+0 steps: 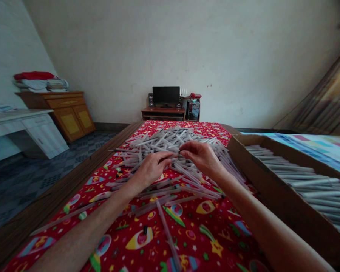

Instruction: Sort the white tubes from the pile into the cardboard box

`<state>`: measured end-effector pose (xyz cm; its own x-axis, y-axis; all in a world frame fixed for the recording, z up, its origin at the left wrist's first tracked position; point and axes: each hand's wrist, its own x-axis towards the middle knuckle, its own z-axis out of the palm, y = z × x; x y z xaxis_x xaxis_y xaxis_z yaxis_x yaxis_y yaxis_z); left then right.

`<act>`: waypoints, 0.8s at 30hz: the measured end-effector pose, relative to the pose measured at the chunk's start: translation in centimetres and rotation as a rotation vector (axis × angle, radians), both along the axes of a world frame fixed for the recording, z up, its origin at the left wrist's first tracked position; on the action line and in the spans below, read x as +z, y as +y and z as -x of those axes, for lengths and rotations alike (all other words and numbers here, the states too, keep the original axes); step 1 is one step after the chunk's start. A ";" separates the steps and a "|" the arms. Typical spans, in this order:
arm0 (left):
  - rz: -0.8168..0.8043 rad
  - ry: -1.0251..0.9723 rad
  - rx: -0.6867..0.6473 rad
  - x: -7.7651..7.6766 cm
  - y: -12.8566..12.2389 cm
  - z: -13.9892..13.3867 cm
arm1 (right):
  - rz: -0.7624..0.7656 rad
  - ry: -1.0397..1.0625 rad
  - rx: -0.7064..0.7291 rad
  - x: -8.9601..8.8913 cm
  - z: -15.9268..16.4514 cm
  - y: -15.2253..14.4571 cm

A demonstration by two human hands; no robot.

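Note:
My left hand is closed in a pinch on a thin translucent plastic tube, its end just showing between the fingertips. Facing it, my right hand pinches a small dark cap. The two sets of fingertips almost meet, so whether cap and tube touch I cannot tell. Behind and beneath the hands spreads a heap of similar slim whitish tubes. Several loose tubes lie nearer to me, some with dark ends. A loose black cap rests on the red patterned cloth.
At the right stands a long open cardboard box holding many whitish tubes in a stack. The table's wooden edge runs along the left. A monitor, a wooden cabinet and a white desk are farther off.

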<state>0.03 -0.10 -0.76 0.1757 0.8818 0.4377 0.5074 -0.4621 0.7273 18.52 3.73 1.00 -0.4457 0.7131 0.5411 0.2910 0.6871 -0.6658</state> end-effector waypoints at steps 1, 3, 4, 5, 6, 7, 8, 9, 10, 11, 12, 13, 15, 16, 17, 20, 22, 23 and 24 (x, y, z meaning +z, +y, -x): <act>-0.016 0.024 0.002 0.0 0.0 0.0 | -0.014 -0.015 -0.014 0.0 0.0 -0.1; -0.041 0.067 0.010 -0.1 0.0 0.0 | -0.059 -0.064 -0.048 -0.1 0.1 -0.3; -0.049 0.082 0.013 -0.2 0.0 0.0 | -0.094 -0.098 -0.071 -0.1 0.1 -0.4; -0.057 0.093 0.015 -0.3 0.0 -0.1 | -0.137 -0.136 -0.099 -0.2 0.2 -0.5; -0.064 0.100 0.017 -0.4 0.0 -0.1 | -0.184 -0.177 -0.132 -0.3 0.3 -0.6; -0.071 0.107 0.018 -0.4 0.1 -0.1 | -0.229 -0.219 -0.170 -0.5 0.4 -0.7; -0.077 0.112 0.018 -0.4 0.1 -0.1 | -0.267 -0.258 -0.211 -0.6 0.5 -0.8; -0.081 0.116 0.017 -0.5 0.1 -0.2 | -0.294 -0.292 -0.245 -0.7 0.6 -0.8; -0.082 0.119 0.017 -0.5 0.1 -0.2 | -0.308 -0.319 -0.265 -0.8 0.7 -0.9; -0.080 0.122 0.016 -0.5 0.0 -0.3 | -0.307 -0.339 -0.275 -0.8 0.8 -0.9; -0.076 0.123 0.015 -0.5 0.0 -0.3 | -0.293 -0.350 -0.278 -0.8 0.8 -0.9; -0.073 0.122 0.016 -0.5 0.0 -0.4 | -0.267 -0.351 -0.272 -0.8 0.8 -0.9; -0.072 0.117 0.024 -0.5 0.0 -0.4 | -0.192 -0.328 -0.238 -0.7 0.6 -0.9; -0.072 0.115 0.026 -0.5 0.0 -0.4 | -0.153 -0.302 -0.211 -0.6 0.4 -0.8; -0.072 0.113 0.024 -0.4 0.0 -0.4 | -0.117 -0.267 -0.171 -0.5 0.2 -0.7; -0.076 0.126 0.015 -0.3 0.0 -0.3 | -0.017 -0.165 0.003 -0.1 -0.4 -0.3; -0.079 0.156 0.021 -0.2 -0.1 -0.3 | -0.008 -0.149 0.056 -0.1 -0.6 -0.2; -0.081 0.174 0.028 -0.2 -0.1 -0.3 | -0.032 -0.161 0.040 -0.1 -0.5 -0.2; -0.084 0.190 0.034 -0.2 -0.2 -0.4 | -0.074 -0.180 -0.003 -0.2 -0.4 -0.2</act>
